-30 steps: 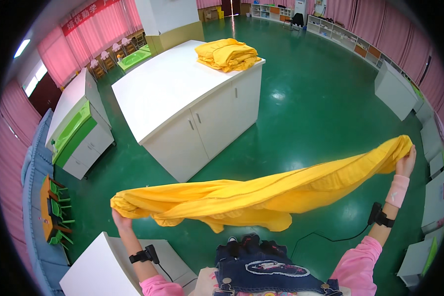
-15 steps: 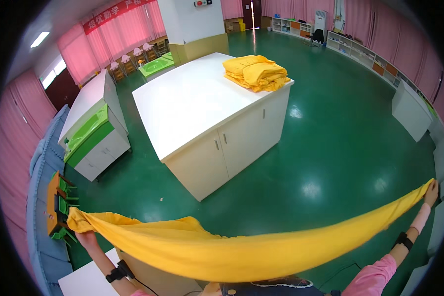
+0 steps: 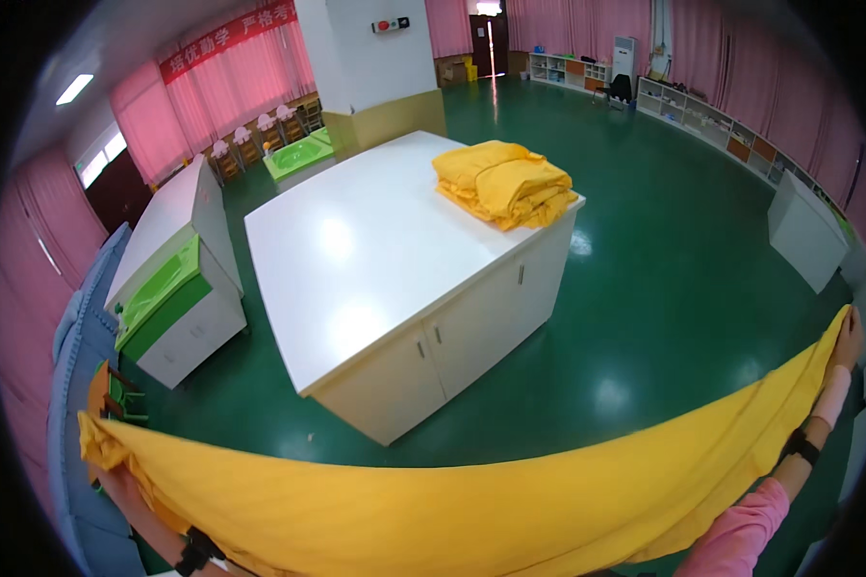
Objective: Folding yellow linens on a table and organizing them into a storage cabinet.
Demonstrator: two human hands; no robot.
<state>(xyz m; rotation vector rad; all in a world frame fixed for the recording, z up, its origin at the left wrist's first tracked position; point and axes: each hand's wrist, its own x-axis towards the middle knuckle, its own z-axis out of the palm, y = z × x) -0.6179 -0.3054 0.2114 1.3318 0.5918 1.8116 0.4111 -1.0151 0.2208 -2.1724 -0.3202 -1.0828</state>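
A large yellow cloth [image 3: 471, 510] is stretched wide across the lower part of the head view, its upper edge sagging between my hands. My left hand [image 3: 115, 478] grips its bunched left corner, with the fingers partly hidden behind the folds. At the far right, my right hand [image 3: 846, 344] pinches the other upper corner. Beyond the cloth stands a white-topped cabinet [image 3: 356, 260] with doors. On its far right corner lies a pile of folded yellow cloth [image 3: 505, 183], apart from both hands.
To the left stand a long white counter with a green sink [image 3: 164, 284] and a blue padded sofa [image 3: 79, 385]. A square pillar [image 3: 380, 87] rises behind the cabinet. Low shelves [image 3: 702, 120] line the far right wall, and a white unit [image 3: 806, 231] stands at right on the green floor [image 3: 635, 317].
The held cloth has spread open into a taller sheet. My left hand has moved outward and slightly down; my right hand has risen a little. The cabinet and pile now sit lower in view.
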